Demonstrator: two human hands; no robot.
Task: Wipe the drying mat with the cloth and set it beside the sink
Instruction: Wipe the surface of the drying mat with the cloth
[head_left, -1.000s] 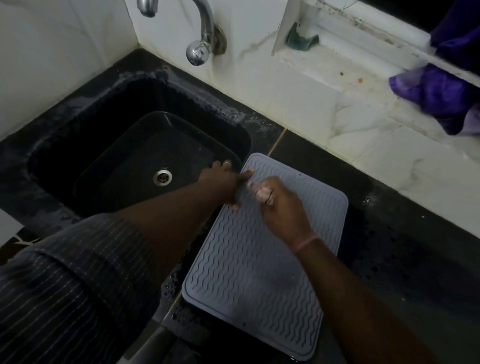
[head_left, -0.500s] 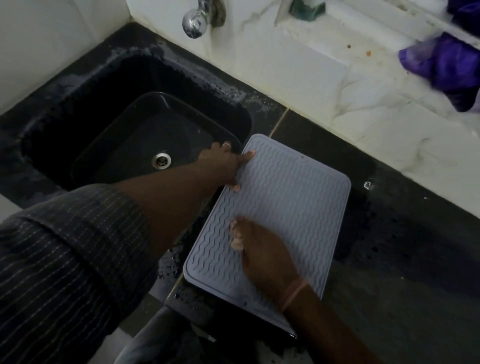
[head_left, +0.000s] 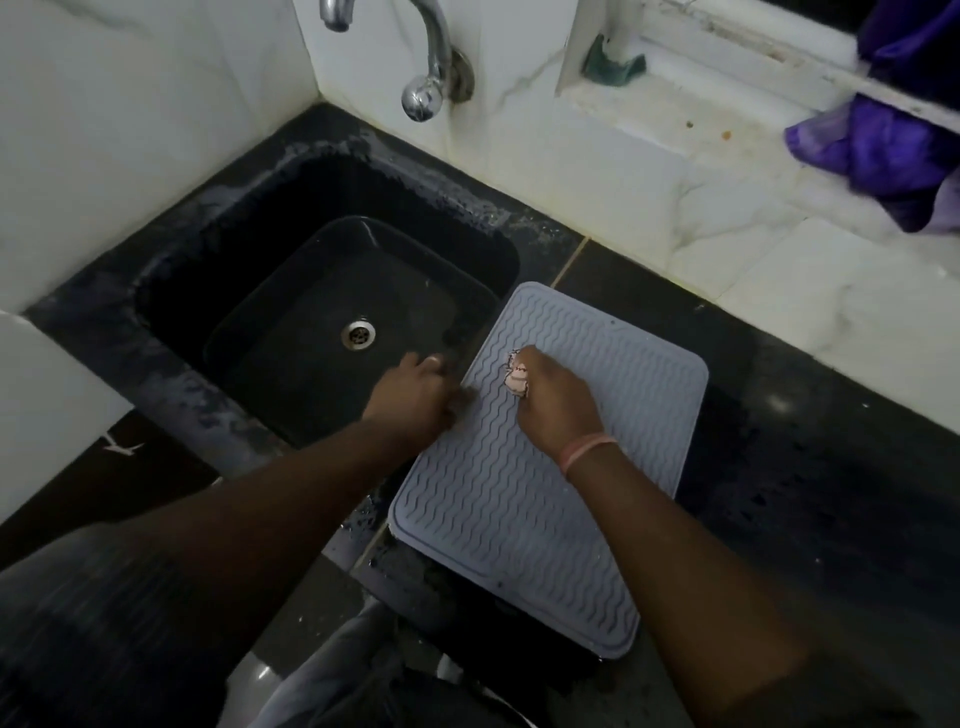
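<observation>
Head view: the wiping step is judged to be in hand, since a small pale cloth (head_left: 515, 375) is bunched in the clenched right hand (head_left: 558, 402) and pressed on the mat (head_left: 597, 499), while the mat's sink-side edge is held down by the left hand (head_left: 418, 397), whose finger curl cannot be told. Further strokes toward the near end are probably called for next, with that edge kept pinned. The mat, grey with wavy ridges, is laid flat on the dark wet counter (head_left: 810, 499), just beside the sink (head_left: 249, 249).
</observation>
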